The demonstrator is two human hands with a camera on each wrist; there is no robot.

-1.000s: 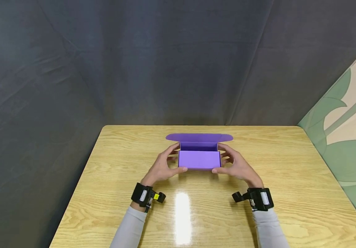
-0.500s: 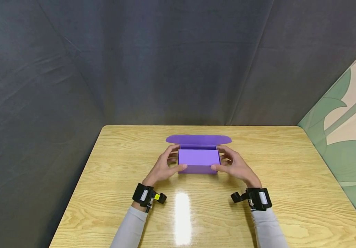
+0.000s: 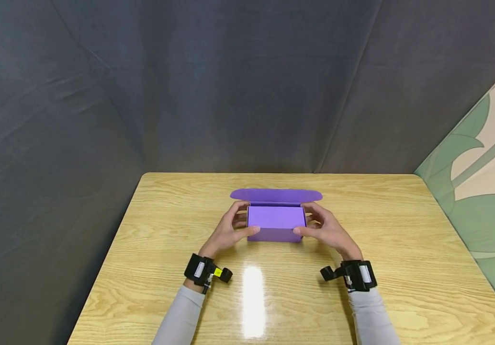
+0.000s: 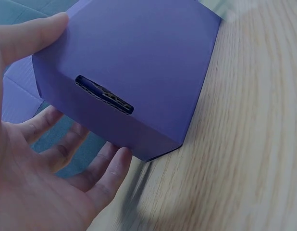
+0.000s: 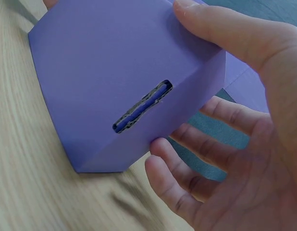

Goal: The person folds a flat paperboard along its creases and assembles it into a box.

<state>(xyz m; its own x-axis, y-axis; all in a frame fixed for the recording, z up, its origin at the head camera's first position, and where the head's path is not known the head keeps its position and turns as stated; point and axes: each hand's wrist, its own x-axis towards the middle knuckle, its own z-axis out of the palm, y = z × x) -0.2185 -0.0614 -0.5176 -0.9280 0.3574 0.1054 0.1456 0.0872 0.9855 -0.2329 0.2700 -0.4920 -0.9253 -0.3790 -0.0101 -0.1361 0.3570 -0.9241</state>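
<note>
A purple cardboard box [image 3: 276,217] is held between both hands over the table, its long lid flap [image 3: 276,195] spread out on the far side. One pale panel faces up, and a darker one faces the person. My left hand [image 3: 225,233] grips the left end, thumb on the near panel and fingers along the side. On the right end my right hand [image 3: 331,233] holds the box the same way. Both wrist views show a narrow slot along an edge of the box [image 4: 134,62], with raw corrugated board inside the slot [image 5: 142,107]. The box's inside is mostly hidden.
Light wood-grain table [image 3: 178,201] surrounds the box, with a bright reflection nearer the person. A dark grey curtain [image 3: 247,96] hangs behind and to the left. At the right is a wall with a leaf pattern [image 3: 484,191].
The box has tilted away from the person between both hands. More of the near darker panel shows, and less of the inside. Both hands stay at the ends, shifting only slightly.
</note>
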